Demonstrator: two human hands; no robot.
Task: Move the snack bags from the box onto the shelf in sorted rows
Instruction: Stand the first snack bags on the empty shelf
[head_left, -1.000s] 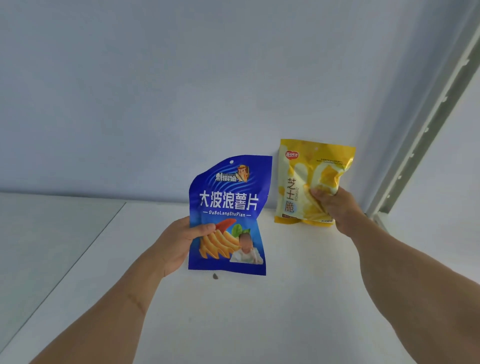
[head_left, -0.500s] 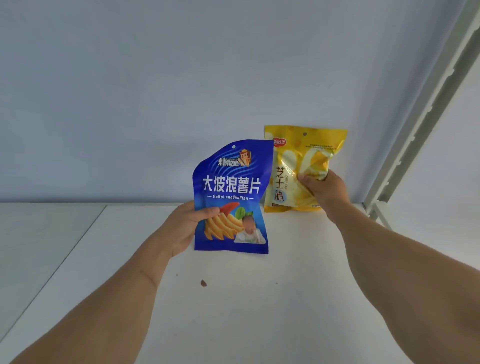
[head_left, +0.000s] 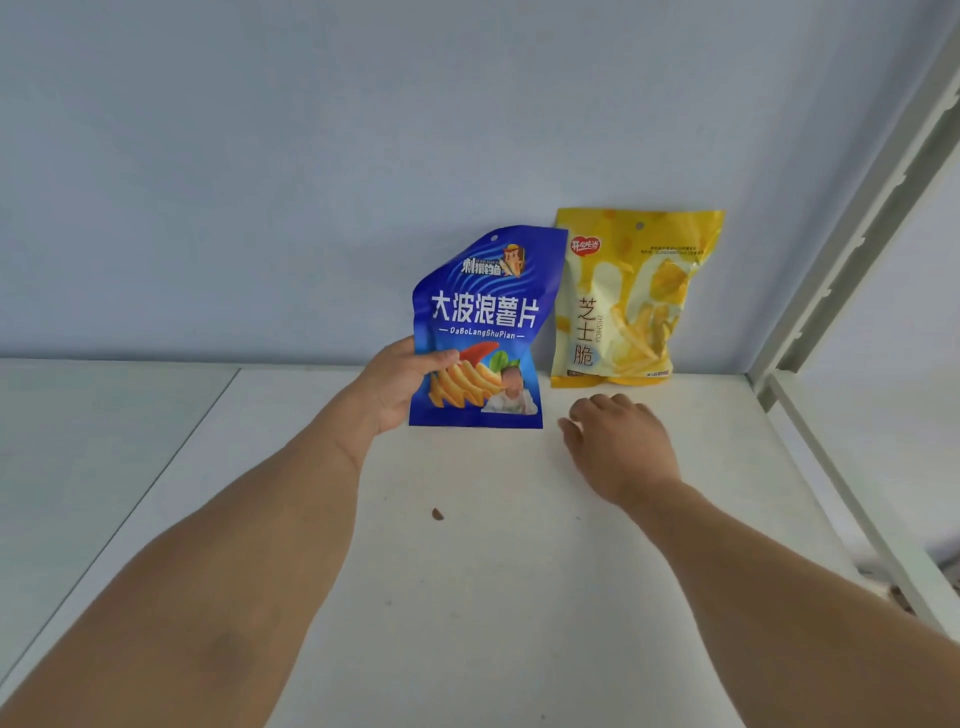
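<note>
Now: left hand (head_left: 397, 387) holds the blue potato-chip bag (head_left: 483, 332) upright, thumb pinched over its front near the lower edge, just beside the yellow cheese-crisp bag (head_left: 631, 296), probably to start a second row. I judge the yellow bag placed: it stands on the shelf (head_left: 467, 597) against the back wall (head_left: 311, 182), near the right corner. Right hand (head_left: 618, 447) hovers before it, grip empty, fingers relaxed. Shelf is white, with a small brown speck (head_left: 437, 514); a slotted upright (head_left: 852, 249) stands right. Box not visible.
</note>
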